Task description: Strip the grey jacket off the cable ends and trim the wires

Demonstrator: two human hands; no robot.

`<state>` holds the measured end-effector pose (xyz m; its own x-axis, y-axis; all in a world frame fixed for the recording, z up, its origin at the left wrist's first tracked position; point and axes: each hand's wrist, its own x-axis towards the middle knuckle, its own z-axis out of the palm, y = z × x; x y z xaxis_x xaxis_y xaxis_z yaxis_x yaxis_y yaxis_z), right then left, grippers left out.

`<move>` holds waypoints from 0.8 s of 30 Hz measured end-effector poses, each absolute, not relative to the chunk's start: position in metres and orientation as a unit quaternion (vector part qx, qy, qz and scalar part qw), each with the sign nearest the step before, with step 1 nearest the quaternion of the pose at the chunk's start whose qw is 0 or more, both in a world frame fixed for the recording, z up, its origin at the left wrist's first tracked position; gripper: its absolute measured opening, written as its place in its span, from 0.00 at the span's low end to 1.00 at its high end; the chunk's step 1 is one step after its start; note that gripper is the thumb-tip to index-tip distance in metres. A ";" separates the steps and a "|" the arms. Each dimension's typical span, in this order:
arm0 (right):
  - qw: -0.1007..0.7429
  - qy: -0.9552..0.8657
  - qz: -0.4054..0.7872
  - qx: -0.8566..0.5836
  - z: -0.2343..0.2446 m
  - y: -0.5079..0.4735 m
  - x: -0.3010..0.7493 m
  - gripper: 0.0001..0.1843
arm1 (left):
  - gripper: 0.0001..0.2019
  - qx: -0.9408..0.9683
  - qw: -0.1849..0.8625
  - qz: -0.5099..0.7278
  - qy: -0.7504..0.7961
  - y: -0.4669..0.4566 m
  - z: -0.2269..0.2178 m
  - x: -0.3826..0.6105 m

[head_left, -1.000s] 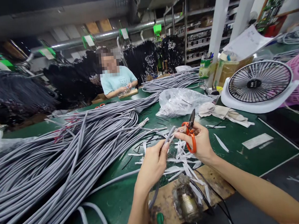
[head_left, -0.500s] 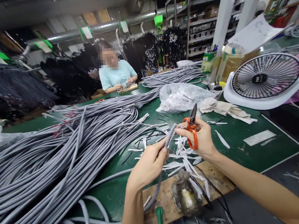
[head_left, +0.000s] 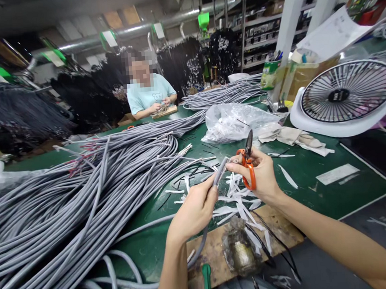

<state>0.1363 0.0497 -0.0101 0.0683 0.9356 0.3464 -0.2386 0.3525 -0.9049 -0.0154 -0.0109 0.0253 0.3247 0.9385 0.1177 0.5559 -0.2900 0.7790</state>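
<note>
grey cable (head_left: 219, 174) pinched in closed left hand (head_left: 193, 211) above green surface (head_left: 317, 197), tip at 2 o'clock nipped by right hand (head_left: 264, 179), closed too round orange scissors (head_left: 248, 169). probably best: hold taut, blades pointed away.

Left hand (head_left: 193, 209) pinches a grey cable (head_left: 219, 172); right hand (head_left: 260, 175), holding orange-handled scissors (head_left: 247, 164), grips the cable's tip.

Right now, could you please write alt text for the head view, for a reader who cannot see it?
A left hand pinches a grey cable near its end while the right hand, holding orange scissors, touches its tip above a green table. A cable pile lies left, a fan stands right, and another person sits across.
</note>
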 end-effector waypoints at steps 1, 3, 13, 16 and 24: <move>0.647 -0.507 0.457 -0.340 -0.010 0.050 0.136 0.17 | 0.12 0.749 0.316 0.295 0.503 -0.011 0.025 -0.015; 0.649 -0.503 0.462 -0.336 -0.010 0.050 0.136 0.17 | 0.12 0.751 0.299 0.294 0.509 -0.010 0.025 -0.013; 0.649 -0.505 0.460 -0.335 -0.011 0.050 0.136 0.16 | 0.11 0.768 0.245 0.284 0.520 -0.008 0.022 -0.009; 0.638 -0.510 0.463 -0.345 -0.009 0.050 0.137 0.17 | 0.11 0.777 0.231 0.269 0.520 -0.007 0.019 -0.010; 0.673 -0.557 0.240 -0.423 0.008 0.057 0.161 0.15 | 0.13 0.668 0.127 0.438 0.588 0.001 0.010 -0.017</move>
<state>0.1607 0.0565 0.0077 0.2637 0.7943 0.5474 0.1475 0.5276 -0.8366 -0.0171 0.0007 0.0103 -0.0744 0.8969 0.4359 0.6753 -0.2764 0.6838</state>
